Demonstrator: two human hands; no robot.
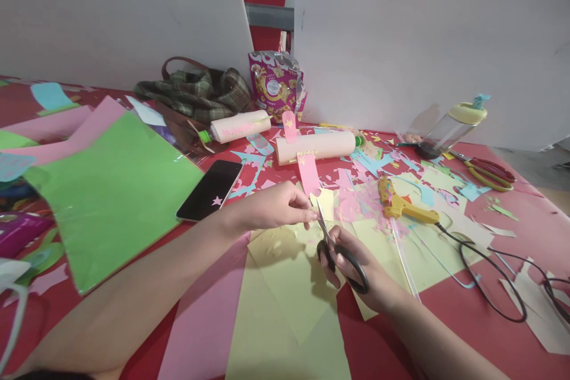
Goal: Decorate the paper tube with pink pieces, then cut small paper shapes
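Observation:
My right hand (363, 270) is closed through the black handles of a pair of scissors (332, 243), whose blades point up and away from me. My left hand (276, 205) pinches a small piece of pale yellow paper (324, 202) right at the blade tips. Both hands hover over large yellow sheets (285, 285) and a pink sheet (205, 320) lying on the red table (449, 309).
A yellow glue gun (401, 205) with a black cord (494, 285) lies to the right. Two paper-wrapped bottles (320, 145), a black phone (210, 190), a green sheet (111, 190), a plaid bag (200, 92), a snack pouch (276, 83), red-handled scissors (487, 169) and a tipped clear bottle (449, 127) surround the scraps.

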